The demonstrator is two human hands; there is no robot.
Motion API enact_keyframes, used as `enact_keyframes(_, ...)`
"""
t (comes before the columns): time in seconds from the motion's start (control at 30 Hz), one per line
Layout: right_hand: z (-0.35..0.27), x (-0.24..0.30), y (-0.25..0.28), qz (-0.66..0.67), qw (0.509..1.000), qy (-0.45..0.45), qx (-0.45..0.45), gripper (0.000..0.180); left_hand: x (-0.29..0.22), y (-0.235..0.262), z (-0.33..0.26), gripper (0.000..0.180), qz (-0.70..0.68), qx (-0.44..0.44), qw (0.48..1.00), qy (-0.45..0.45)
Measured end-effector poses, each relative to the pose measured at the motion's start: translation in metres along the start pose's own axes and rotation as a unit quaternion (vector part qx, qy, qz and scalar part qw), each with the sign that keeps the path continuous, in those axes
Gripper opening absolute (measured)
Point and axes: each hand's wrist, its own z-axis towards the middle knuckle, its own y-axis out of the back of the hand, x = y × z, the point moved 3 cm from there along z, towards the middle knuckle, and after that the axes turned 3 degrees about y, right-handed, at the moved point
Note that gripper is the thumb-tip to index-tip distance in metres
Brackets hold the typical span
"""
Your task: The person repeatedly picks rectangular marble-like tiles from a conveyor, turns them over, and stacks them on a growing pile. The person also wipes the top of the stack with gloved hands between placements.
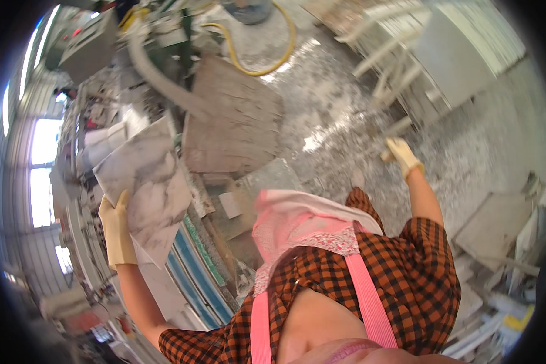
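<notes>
My left hand (pixel 115 227), in a pale yellow rubber glove, grips the lower left edge of a white marble slab (pixel 155 191) with grey veins. The thumb lies over its face, and the fingers are partly hidden. The slab is tilted above a bench-like machine with blue strips (pixel 203 276). My right hand (pixel 401 156), gloved the same way, hangs out to the right above the wet floor. Its thumb and fingers stand apart, with nothing visible between them.
A ribbed hose (pixel 161 76) runs down to a large brown-grey board (pixel 230 121) ahead. A yellow hose (pixel 291 45) curls on the wet floor (pixel 321 109). Pale slabs on a frame (pixel 455 57) stand far right. Boards and scraps (pixel 494 227) lie at the near right.
</notes>
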Motion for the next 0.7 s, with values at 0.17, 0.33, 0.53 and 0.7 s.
enact_keyframes(0.17, 0.022, 0.081, -0.007, 0.121, 0.991, -0.047, 0.009, 0.057, -0.115, -0.165, -0.015, 0.032, 0.094, 0.257, 0.957, -0.097)
enact_keyframes(0.33, 0.03, 0.117, -0.02, 0.299, 0.938, -0.15, 0.095, 0.083, -0.175, -0.304, -0.049, 0.03, 0.149, 0.36, 0.901, -0.193)
enact_keyframes(0.53, 0.018, 0.133, -0.017, 0.563, 0.802, -0.153, 0.13, 0.067, -0.222, -0.39, -0.048, 0.039, -0.149, 0.474, 0.853, 0.161)
enact_keyframes(0.7, 0.014, 0.161, -0.034, 0.67, 0.724, -0.135, 0.094, 0.047, -0.203, -0.406, 0.017, 0.049, -0.237, 0.421, 0.866, 0.126)
